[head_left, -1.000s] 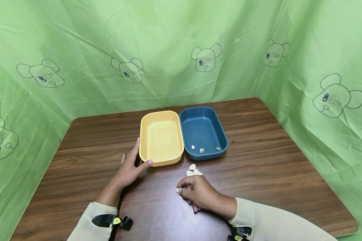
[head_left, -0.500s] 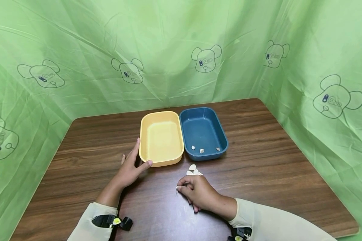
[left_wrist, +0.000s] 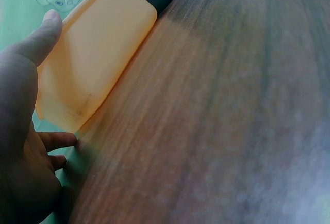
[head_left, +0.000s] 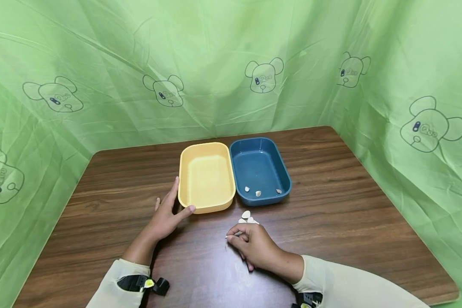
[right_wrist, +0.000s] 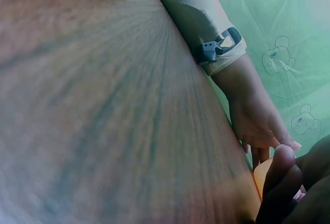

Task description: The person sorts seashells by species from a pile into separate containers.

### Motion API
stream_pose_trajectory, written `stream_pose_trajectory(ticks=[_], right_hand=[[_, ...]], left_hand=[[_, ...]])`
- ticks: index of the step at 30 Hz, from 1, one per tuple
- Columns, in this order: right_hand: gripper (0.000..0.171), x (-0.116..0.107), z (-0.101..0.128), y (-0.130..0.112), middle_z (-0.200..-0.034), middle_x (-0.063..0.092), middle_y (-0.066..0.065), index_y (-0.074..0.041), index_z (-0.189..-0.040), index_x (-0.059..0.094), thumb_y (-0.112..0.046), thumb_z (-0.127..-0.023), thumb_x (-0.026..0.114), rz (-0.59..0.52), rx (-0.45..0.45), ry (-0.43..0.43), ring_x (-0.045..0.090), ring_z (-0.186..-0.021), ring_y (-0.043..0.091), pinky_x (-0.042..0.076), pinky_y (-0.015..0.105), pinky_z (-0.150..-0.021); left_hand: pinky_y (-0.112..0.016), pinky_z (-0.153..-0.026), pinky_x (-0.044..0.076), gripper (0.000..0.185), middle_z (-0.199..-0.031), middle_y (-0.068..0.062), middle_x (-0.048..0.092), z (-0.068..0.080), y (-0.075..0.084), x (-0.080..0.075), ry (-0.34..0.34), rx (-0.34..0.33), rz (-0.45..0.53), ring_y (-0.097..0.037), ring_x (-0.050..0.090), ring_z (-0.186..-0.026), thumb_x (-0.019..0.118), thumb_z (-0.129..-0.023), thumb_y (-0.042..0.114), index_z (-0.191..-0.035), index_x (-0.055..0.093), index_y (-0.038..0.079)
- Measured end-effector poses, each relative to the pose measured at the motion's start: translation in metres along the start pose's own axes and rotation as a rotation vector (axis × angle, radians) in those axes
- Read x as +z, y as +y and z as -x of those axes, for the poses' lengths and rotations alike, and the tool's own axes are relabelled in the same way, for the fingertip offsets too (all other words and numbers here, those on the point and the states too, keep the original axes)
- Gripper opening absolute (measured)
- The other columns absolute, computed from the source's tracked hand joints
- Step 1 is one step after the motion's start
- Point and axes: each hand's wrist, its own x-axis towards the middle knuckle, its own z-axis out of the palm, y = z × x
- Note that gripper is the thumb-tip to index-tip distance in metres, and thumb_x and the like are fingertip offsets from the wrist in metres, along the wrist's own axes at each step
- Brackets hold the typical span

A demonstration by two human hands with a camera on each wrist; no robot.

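Observation:
My left hand [head_left: 164, 219] rests at the near left corner of a yellow tray [head_left: 208, 179], thumb on the front rim and spread fingers along its left side. The left wrist view shows the thumb [left_wrist: 49, 28] against the tray's wall. Low over the table, my right hand [head_left: 256, 246] pinches a small white piece [head_left: 226, 237] between thumb and index finger; only a thin edge of it shows. Just beyond that hand lies a small pile of white, teardrop-shaped pieces [head_left: 246, 214], partly hidden by the knuckles. The right wrist view catches the right thumb [right_wrist: 283, 162] from close by.
A blue tray [head_left: 258, 164] stands against the yellow one's right side, with 3 small pale pieces [head_left: 258, 193] near its front wall. Both sit on a brown wood-grain table [head_left: 342, 205]. Green curtain [head_left: 215, 51] with bear-head drawings surrounds the table's back and sides.
The white piece in my right fingers has turned from face-on to nearly edge-on, as the thumb and index finger shifted slightly. The left hand and both trays stay in place.

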Motion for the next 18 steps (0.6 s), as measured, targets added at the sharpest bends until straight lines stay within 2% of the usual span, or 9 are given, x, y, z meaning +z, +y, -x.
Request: stream_pose_trajectory(ticks=[8,18], right_hand=[[0.016,-0.003,0.001,-0.003,-0.050,0.050,-0.003,-0.001,-0.110,0.074,-0.016,-0.109,0.068,-0.017,-0.017,0.027,0.049,-0.032,0.007,0.046,0.031,-0.033],[0.019,-0.017,-0.004,-0.010,-0.052,0.052,-0.001,0.003,-0.114,0.075,-0.014,-0.110,0.066,-0.051,-0.056,0.125,0.048,-0.031,0.006,0.047,0.034,-0.033]], left_hand=[[-0.081,-0.124,-0.016,0.109,-0.186,-0.007,0.008,0.000,0.000,0.000,-0.001,-0.003,0.002,-0.045,0.012,-0.171,0.073,-0.103,0.050,-0.176,-0.007,0.037],[-0.082,-0.124,-0.016,0.109,-0.186,-0.007,0.007,0.000,0.000,0.000,-0.006,-0.002,0.003,-0.044,0.011,-0.171,0.073,-0.103,0.050,-0.176,-0.008,0.036]])
